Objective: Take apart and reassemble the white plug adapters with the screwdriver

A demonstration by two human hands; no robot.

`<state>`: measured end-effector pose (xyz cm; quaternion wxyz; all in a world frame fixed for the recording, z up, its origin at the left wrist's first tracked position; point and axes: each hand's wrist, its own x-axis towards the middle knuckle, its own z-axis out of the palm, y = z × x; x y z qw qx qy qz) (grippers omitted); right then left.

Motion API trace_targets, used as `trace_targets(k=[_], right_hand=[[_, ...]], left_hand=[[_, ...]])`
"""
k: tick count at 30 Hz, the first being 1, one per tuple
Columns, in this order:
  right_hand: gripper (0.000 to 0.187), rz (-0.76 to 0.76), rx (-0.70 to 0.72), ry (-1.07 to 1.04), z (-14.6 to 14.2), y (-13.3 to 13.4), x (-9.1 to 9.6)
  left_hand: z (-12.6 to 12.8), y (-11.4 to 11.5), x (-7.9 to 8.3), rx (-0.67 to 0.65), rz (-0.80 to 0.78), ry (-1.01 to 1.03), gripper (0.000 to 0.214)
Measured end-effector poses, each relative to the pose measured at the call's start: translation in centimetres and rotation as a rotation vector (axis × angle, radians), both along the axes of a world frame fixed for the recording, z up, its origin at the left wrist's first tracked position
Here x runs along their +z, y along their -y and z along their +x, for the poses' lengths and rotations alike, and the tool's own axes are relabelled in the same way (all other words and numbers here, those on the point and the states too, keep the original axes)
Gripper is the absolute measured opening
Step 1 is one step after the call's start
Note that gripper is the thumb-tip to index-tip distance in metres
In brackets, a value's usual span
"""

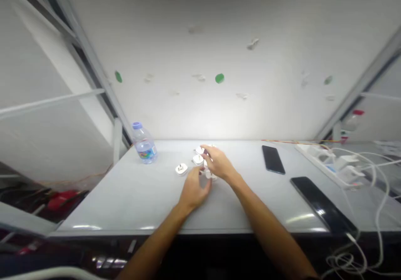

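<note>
Several small white plug adapters lie in a cluster on the white table. One adapter sits apart at the left, another just behind my hands. My left hand reaches toward the cluster with fingers curled near a white adapter. My right hand is over the cluster, its fingers bent around a white piece that is mostly hidden. The two hands are close together, almost touching.
A small water bottle with a blue cap stands at the back left. Two dark phones lie at the right. A white power strip with chargers and cables runs along the right edge. A white wall rises behind the table.
</note>
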<state>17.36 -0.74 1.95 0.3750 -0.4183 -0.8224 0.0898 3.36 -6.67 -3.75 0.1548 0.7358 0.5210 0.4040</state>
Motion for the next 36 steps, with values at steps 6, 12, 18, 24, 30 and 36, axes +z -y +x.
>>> trace_targets(k=[6, 12, 18, 24, 30, 36], right_hand=[[0.035, 0.040, -0.040, -0.065, 1.0, 0.1, 0.5], [0.033, 0.065, -0.054, -0.145, 1.8, 0.1, 0.9], [0.033, 0.062, -0.047, -0.217, 2.1, 0.6, 1.5], [0.033, 0.018, 0.008, -0.234, 1.8, 1.0, 1.3], [0.032, 0.014, 0.034, -0.255, 1.3, 1.0, 0.9], [0.031, 0.027, 0.056, -0.253, 1.0, 1.1, 0.8]], left_hand=[[0.8, -1.5, 0.4, -0.050, -0.157, 0.072, 0.043], [-0.6, -1.0, -0.7, 0.057, -0.120, 0.025, 0.026], [-1.4, -1.0, -1.0, 0.172, -0.117, 0.027, 0.025], [-1.3, -1.1, -1.0, 0.162, -0.144, 0.041, 0.028], [-1.2, -1.0, -0.8, 0.171, -0.146, 0.045, 0.028], [-1.2, -1.1, -1.0, 0.162, -0.141, 0.056, 0.027]])
